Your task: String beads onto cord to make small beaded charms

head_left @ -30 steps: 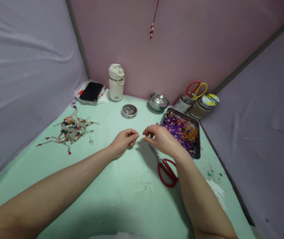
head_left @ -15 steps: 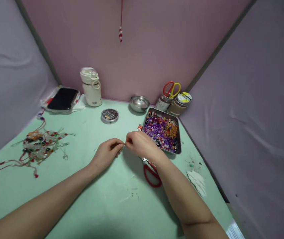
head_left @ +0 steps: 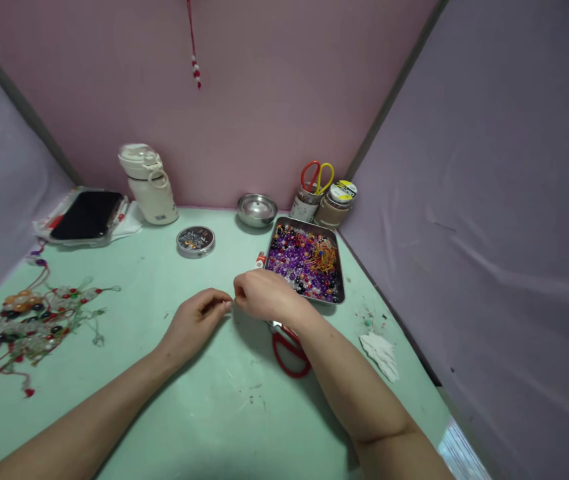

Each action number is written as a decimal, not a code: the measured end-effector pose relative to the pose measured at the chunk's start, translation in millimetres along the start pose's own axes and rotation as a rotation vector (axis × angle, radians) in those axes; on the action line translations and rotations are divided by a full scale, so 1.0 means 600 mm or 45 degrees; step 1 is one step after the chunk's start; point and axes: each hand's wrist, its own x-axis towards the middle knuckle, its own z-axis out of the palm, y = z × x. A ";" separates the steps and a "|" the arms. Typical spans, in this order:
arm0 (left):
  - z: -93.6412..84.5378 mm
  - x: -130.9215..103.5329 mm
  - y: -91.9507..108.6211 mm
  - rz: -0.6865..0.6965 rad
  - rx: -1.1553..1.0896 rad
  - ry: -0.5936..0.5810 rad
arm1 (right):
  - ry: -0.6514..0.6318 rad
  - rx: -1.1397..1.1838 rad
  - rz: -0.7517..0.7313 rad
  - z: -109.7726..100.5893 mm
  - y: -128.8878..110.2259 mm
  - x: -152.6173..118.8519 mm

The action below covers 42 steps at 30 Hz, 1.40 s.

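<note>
Over the middle of the pale green table, my left hand (head_left: 195, 325) is closed in a pinch, fingertips pointing right. Its fingertips almost meet those of my right hand (head_left: 264, 295), whose fingers are curled together. Whatever is pinched between them is too small to make out. Under my right wrist lie red-handled scissors (head_left: 292, 357), their blades mostly covered by the arm. Just beyond that hand stands a metal tray (head_left: 343, 280) holding purple, black, red and clear beads (head_left: 294, 257) and a tangle of yellow-orange thread (head_left: 323, 257).
Beaded strings (head_left: 39, 320) lie in a heap at left. Along the back are a phone (head_left: 88, 215), a cream bottle (head_left: 150, 190), a round tin (head_left: 195, 241), a metal bowl (head_left: 257, 211), a scissors holder (head_left: 305, 203) and a jar (head_left: 335, 205). A crumpled tissue (head_left: 379, 355) lies right.
The view has turned to the right, so everything sits further left in it. Both hands stay close together, their fingertips slightly further apart than before.
</note>
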 end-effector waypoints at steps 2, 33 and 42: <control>0.000 -0.001 -0.003 0.069 0.051 0.026 | 0.002 0.034 -0.012 -0.005 0.003 -0.002; -0.004 0.002 0.001 -0.005 -0.032 0.094 | 0.022 0.007 0.229 -0.011 0.170 0.013; -0.003 0.003 0.000 -0.011 -0.035 0.094 | -0.046 -0.083 0.291 -0.004 0.151 0.017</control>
